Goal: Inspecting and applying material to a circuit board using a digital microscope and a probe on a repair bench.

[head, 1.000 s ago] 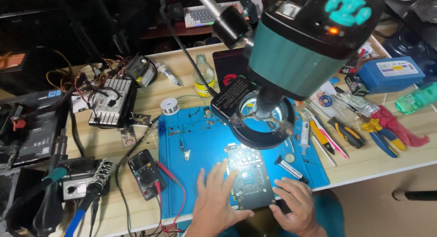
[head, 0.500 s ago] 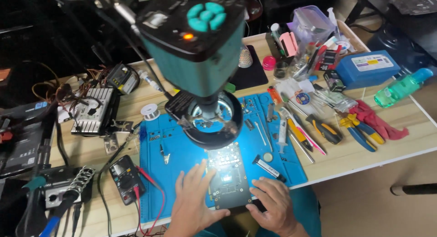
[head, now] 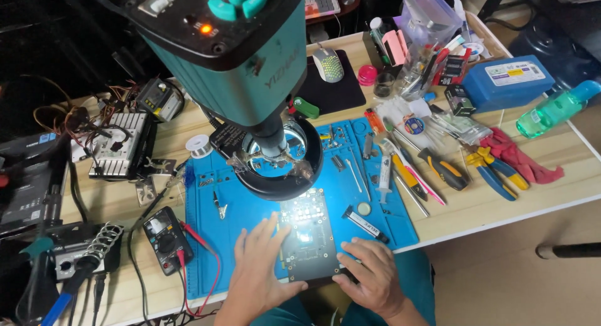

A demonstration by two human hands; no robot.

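On the cluttered wooden table point(head: 563, 166), I see both hands, the left hand point(head: 263, 273) and right hand point(head: 369, 279), lying flat and open against the circuit board's point(head: 307, 241) sides on the blue mat point(head: 382, 207) below the microscope point(head: 250, 69); I judge positioning underway, fine nudging next.

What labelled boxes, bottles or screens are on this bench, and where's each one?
Blue case: far right, flat rectangle, pale label.
Green bottle: right edge, lying down, white label.
Multimeter: left of the left hand, black, small grey screen.
Calculator: top centre, pale keys.
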